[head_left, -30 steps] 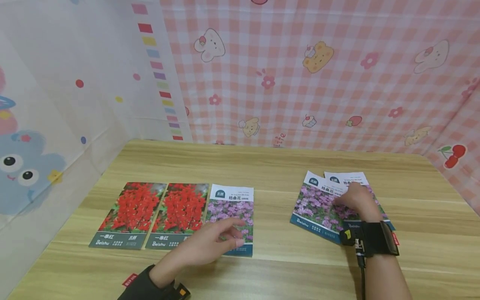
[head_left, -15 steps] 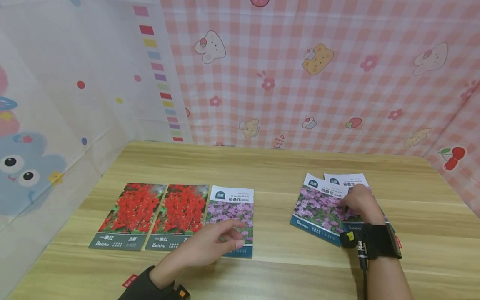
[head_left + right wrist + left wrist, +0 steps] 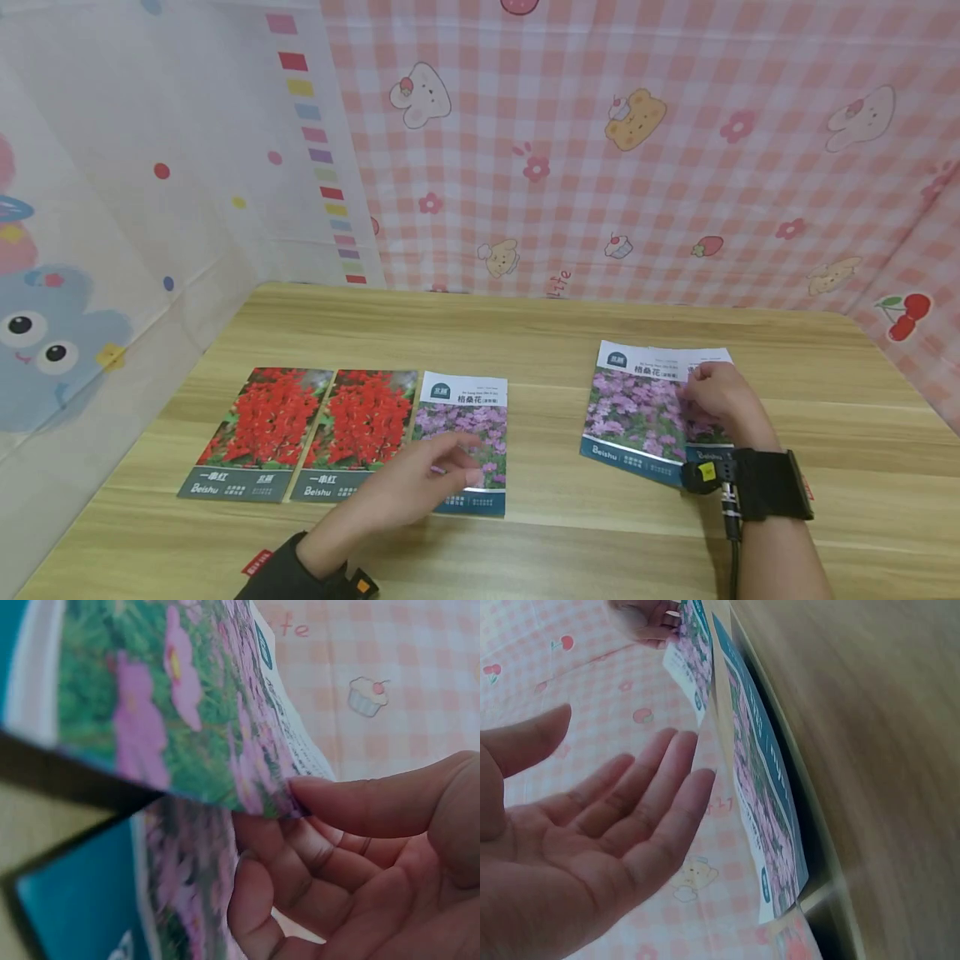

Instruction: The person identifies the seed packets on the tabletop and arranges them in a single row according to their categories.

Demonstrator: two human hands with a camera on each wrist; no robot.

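My right hand (image 3: 723, 396) pinches the right edge of a purple-flower seed packet (image 3: 633, 408) between thumb and fingers. In the right wrist view, that packet's edge (image 3: 247, 735) is lifted above a second purple-flower packet (image 3: 184, 892), which lies partly hidden beneath it. My left hand (image 3: 420, 483) hovers with relaxed fingers over the lower part of another purple-flower packet (image 3: 457, 417). The left wrist view shows its palm (image 3: 577, 870) with nothing in it. Left of that packet, two red-flower seed packets (image 3: 270, 417) lie side by side, the nearer one (image 3: 367, 417) partly behind the left hand.
The packets lie on a wood-grain table (image 3: 555, 542). A pink checked cloth (image 3: 570, 208) hangs along the back, and a white printed cloth (image 3: 202, 225) stands at the left. A black wrist strap with a cable (image 3: 772, 483) sits on the right wrist.
The purple-flower packet at the right has turned straighter and slid slightly left at its top, with the right hand's fingers now gripping its right edge. The left hand has barely moved.
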